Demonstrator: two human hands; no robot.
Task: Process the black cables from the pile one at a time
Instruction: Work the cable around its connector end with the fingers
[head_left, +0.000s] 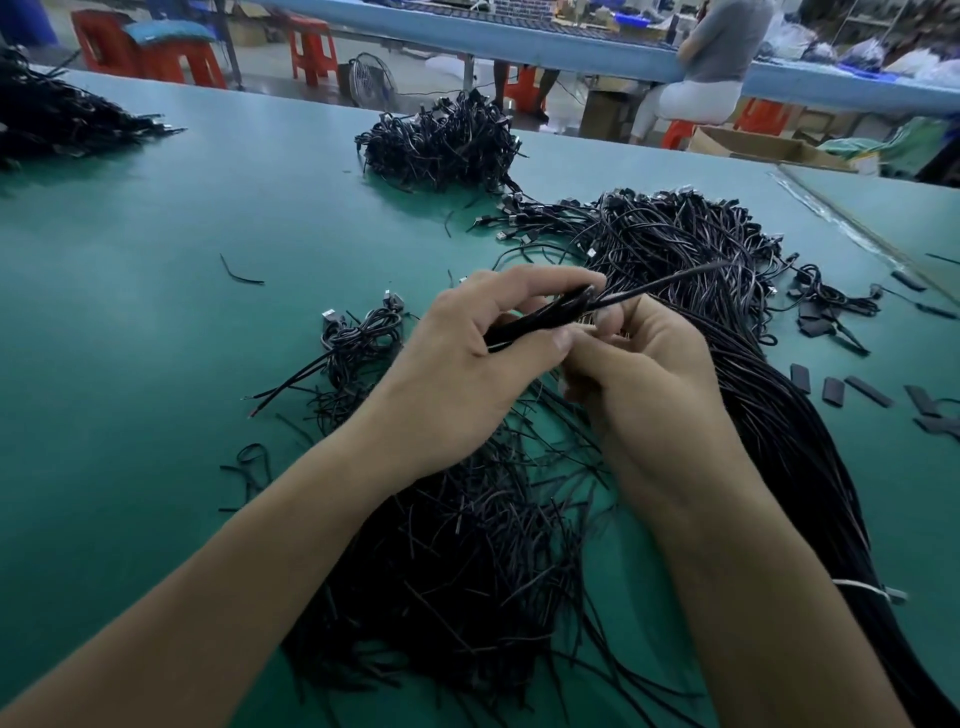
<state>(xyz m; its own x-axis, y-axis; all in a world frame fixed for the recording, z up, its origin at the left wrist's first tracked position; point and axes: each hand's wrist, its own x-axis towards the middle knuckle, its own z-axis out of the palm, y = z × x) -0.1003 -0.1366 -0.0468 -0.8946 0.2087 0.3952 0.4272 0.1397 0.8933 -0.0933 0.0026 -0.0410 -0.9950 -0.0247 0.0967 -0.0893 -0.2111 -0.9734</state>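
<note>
Both hands are raised over the green table (156, 312), at its centre. The left hand (467, 353) is closed, thumb and curled fingers gripping one black cable (670, 278) near its end. The right hand (654, 364) is curled against the same end just beside the left thumb and appears to pinch it, though its fingertips are partly hidden. The cable's free length runs up and right towards the pile (691, 234), a long bundle bound low down by a white tie (862, 590). Loose strands (467, 545) lie under the forearms, a few coiled cables (363, 332) lie left of the hands, and short black sleeve pieces (834, 391) lie to the right. In my assessment the cable is light, thin and limp, and its smooth jacket is likely to slip. It should be held close to the working end, with fingertip pinches set near together. Drawing from the bundle risks snagging neighbouring strands.
</note>
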